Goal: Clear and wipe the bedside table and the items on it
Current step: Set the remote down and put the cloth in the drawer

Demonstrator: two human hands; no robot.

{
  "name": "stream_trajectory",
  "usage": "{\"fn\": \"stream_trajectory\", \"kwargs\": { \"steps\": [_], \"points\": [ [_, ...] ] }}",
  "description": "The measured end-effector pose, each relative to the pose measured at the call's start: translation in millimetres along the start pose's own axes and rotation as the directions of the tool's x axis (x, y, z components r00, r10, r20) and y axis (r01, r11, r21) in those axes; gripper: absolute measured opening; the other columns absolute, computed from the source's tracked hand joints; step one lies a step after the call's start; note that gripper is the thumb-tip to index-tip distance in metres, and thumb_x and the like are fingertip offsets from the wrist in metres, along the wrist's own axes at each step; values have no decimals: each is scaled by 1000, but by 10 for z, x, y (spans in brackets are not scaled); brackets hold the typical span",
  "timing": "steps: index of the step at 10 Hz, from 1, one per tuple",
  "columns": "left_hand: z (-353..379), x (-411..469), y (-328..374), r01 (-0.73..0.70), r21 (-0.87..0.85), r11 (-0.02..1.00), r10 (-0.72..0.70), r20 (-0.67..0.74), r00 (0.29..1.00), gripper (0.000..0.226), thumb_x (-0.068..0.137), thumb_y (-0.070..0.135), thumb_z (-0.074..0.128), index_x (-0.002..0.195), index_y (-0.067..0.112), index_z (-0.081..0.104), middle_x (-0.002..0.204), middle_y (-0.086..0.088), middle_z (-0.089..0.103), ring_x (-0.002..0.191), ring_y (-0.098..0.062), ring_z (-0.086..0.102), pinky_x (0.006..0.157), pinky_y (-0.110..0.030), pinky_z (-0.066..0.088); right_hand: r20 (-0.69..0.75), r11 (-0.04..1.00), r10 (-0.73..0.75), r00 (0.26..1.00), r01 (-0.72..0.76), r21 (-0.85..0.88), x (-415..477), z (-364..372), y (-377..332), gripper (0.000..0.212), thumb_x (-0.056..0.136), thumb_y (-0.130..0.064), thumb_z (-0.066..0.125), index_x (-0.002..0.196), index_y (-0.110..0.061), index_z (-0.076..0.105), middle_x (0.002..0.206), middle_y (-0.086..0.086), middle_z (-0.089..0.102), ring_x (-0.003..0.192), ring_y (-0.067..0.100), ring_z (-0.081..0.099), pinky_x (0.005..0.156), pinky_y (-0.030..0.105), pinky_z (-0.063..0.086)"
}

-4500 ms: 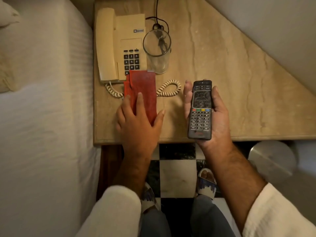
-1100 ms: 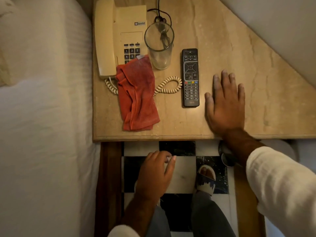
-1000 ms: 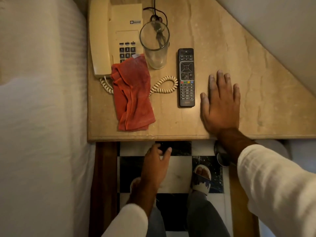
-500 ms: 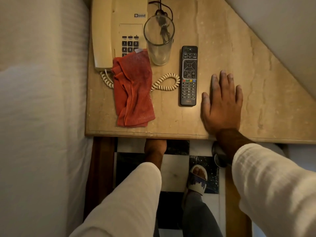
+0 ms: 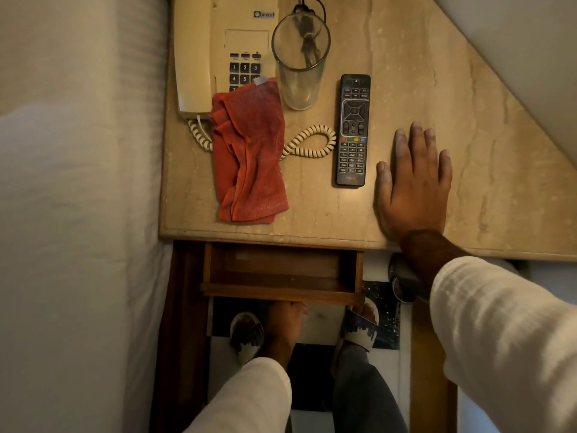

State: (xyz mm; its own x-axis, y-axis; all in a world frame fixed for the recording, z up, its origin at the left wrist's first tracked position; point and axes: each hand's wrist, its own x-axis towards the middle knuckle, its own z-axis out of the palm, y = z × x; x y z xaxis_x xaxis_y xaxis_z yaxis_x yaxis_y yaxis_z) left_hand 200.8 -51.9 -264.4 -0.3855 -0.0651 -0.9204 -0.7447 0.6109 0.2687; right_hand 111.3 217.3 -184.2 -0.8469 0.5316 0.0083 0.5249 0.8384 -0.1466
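Observation:
The marble-topped bedside table carries a cream telephone, an empty glass, a black remote and a crumpled red cloth that covers part of the phone's keypad and coiled cord. My right hand lies flat on the tabletop just right of the remote, fingers apart, holding nothing. Below the top, a wooden drawer stands pulled out and looks empty. My left hand grips the underside of the drawer's front, fingers hidden beneath it.
A white bed runs along the table's left side. A white wall cuts diagonally across the back right. My slippered feet stand on a black-and-white tiled floor. A round metal lid shows under my right wrist.
My left hand reached under the table's edge and drew the drawer out toward me. My right hand has stayed flat on the tabletop. Earlier it set the remote down.

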Motion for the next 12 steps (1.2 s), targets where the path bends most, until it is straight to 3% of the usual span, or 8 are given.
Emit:
{"fn": "stream_trajectory", "kwargs": {
  "steps": [2, 3, 4, 5, 6, 8, 10, 12],
  "points": [
    [-224, -385, 52, -34, 179, 983, 25, 51, 998, 54, 99, 56, 60, 130, 12, 65, 130, -1, 71, 120, -23, 66, 102, -33, 47, 0, 1000, 2, 1000, -2, 5, -7, 1, 6, 63, 109, -44, 30, 166, -16, 25, 176, 10, 19, 164, 29, 14, 131, 55, 11],
    [-532, -737, 315, 34, 307, 951, -61, 79, 995, 44, 109, 48, 52, 121, 9, 69, 95, -7, 81, 81, -23, 73, 79, -35, 53, 3, 1000, 9, 1000, -9, 10, -1, -9, -12, 63, 109, -43, 31, 166, -16, 26, 176, 10, 20, 164, 29, 15, 131, 55, 12],
    [-833, -1016, 875, -190, 221, 957, 227, -156, 961, 37, 107, 43, 57, 86, 18, 72, 58, 2, 66, 51, -8, 60, 56, -25, 48, 7, 1000, 15, 1000, -15, 2, -1, -10, -14, 63, 109, -43, 30, 166, -16, 27, 176, 10, 21, 164, 29, 15, 131, 55, 13],
    [-1186, -1038, 1605, -559, 253, 790, 590, -560, 582, 21, 101, 41, 69, 96, 21, 72, 87, 8, 71, 74, -6, 64, 68, -11, 49, 14, 1000, 12, 1000, -12, 4, 10, -18, -10, 63, 109, -44, 29, 166, -16, 26, 176, 10, 20, 164, 28, 15, 131, 55, 12],
    [-1375, -652, 2108, -465, 323, 824, 561, -582, 589, 72, 87, 61, 78, 134, 9, 63, 133, -10, 63, 120, -22, 60, 95, -19, 40, 17, 1000, 18, 1000, -18, 4, -1, -12, -17, 63, 109, -44, 29, 166, -16, 26, 176, 9, 19, 164, 28, 14, 131, 54, 12],
    [-1336, -437, 2461, -385, 176, 906, 414, -558, 719, 95, 77, 56, 89, 143, 5, 45, 139, -12, 61, 123, -29, 64, 85, -32, 50, 19, 1000, 19, 1000, -19, -3, 10, -10, -23, 63, 109, -44, 29, 166, -16, 25, 176, 9, 19, 164, 27, 14, 131, 54, 12],
    [-1343, -494, 2422, -381, 110, 918, 376, -546, 749, 83, 75, 41, 95, 137, 6, 51, 121, -2, 64, 103, -16, 65, 76, -30, 51, 10, 1000, 20, 1000, -20, -9, 13, -6, -19, 63, 109, -44, 28, 166, -16, 26, 176, 9, 20, 164, 27, 15, 132, 53, 11],
    [-1409, -987, 2033, -350, -480, 805, 297, -185, 937, 24, 87, 15, 83, 110, 16, 76, 102, -5, 84, 95, -24, 81, 92, -48, 64, 13, 1000, 20, 1000, -20, -4, 13, 4, -17, 63, 110, -44, 29, 166, -17, 26, 176, 9, 20, 164, 27, 15, 131, 53, 11]
  ]
}}
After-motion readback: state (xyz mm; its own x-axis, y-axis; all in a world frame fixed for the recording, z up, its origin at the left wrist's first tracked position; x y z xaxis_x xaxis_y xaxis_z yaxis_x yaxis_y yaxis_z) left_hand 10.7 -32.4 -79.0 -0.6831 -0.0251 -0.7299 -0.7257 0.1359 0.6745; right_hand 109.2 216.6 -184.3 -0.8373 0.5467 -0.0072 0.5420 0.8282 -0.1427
